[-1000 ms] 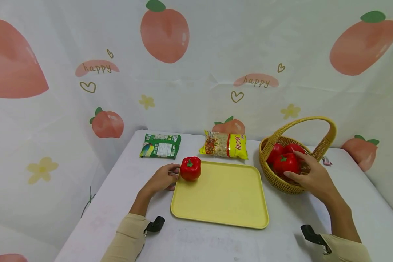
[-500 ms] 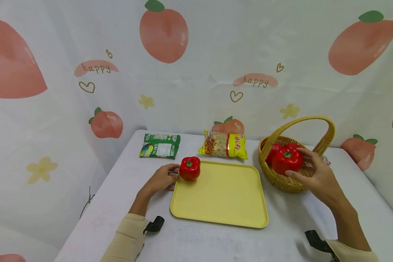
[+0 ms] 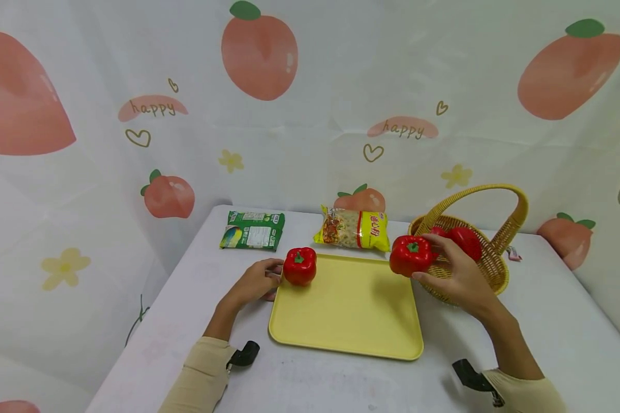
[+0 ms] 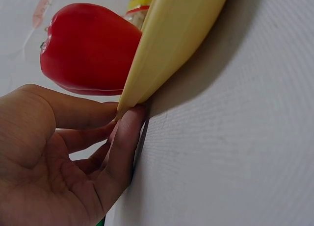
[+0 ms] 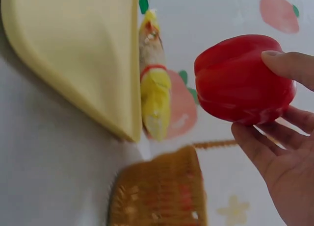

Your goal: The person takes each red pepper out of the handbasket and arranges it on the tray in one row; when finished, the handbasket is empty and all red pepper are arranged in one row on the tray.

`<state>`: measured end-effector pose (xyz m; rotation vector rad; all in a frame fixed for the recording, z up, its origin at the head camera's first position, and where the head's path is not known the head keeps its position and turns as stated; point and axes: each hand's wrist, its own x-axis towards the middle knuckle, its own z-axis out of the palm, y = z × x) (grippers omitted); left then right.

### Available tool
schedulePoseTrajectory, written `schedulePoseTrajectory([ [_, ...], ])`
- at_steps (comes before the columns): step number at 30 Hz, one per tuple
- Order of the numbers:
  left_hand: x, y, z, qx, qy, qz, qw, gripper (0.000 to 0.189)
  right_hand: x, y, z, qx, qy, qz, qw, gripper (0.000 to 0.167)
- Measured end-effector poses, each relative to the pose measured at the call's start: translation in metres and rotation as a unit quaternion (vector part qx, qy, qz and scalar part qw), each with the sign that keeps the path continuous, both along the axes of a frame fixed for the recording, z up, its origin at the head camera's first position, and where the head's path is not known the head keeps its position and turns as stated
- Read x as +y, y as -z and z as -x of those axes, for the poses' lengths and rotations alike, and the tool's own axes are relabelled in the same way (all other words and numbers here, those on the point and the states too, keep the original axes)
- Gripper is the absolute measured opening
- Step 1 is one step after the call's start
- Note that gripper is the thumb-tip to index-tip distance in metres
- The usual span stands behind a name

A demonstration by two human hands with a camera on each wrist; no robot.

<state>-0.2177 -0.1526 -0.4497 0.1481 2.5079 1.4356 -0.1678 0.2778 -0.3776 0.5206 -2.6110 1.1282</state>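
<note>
My right hand (image 3: 462, 278) grips a red bell pepper (image 3: 410, 256), thumb on one side and fingers on the other. It hangs in the air over the right edge of the yellow tray (image 3: 346, 312), casting a shadow there. A second red bell pepper (image 3: 299, 266) sits in the tray's far left corner. Beside that corner, my left hand (image 4: 64, 157) pinches the tray's rim between thumb and fingers. Behind my right hand stands a wicker basket (image 3: 496, 278), with more red items (image 3: 465, 243) inside, partly hidden.
A green packet (image 3: 253, 230) lies at the back left of the white table. A yellow and clear food packet (image 3: 353, 229) is behind the tray. The basket's tall handle (image 3: 522, 215) arches up at the right. A printed cloth (image 3: 299, 143) hangs behind the table.
My right hand has lifted the red bell pepper out of the basket and carried it left to the tray's edge. My left hand has stayed at the tray's rim.
</note>
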Motion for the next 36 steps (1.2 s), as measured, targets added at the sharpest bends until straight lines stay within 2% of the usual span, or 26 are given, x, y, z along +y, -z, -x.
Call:
schedulePoseTrajectory([
  [4,0.000,-0.001,-0.001,-0.004,0.001,-0.005,1.0000,0.052,-0.014,0.006,0.008,-0.022,-0.013,-0.001,0.9997,0.080],
  [10,-0.001,-0.001,-0.001,-0.006,-0.001,-0.009,0.9999,0.054,-0.033,0.019,0.023,-0.059,-0.061,0.031,0.9959,0.081],
  [15,-0.001,-0.001,-0.002,-0.005,0.003,-0.009,0.9999,0.054,-0.049,0.025,0.031,-0.078,-0.076,0.041,0.9932,0.080],
  [23,-0.001,-0.002,-0.002,-0.003,0.002,0.000,1.0000,0.055,-0.074,0.032,0.040,-0.111,-0.107,0.063,0.9861,0.080],
  [36,0.000,0.000,-0.001,-0.011,-0.005,-0.011,0.9999,0.054,-0.103,0.036,0.048,-0.159,-0.151,0.067,0.9733,0.079],
])
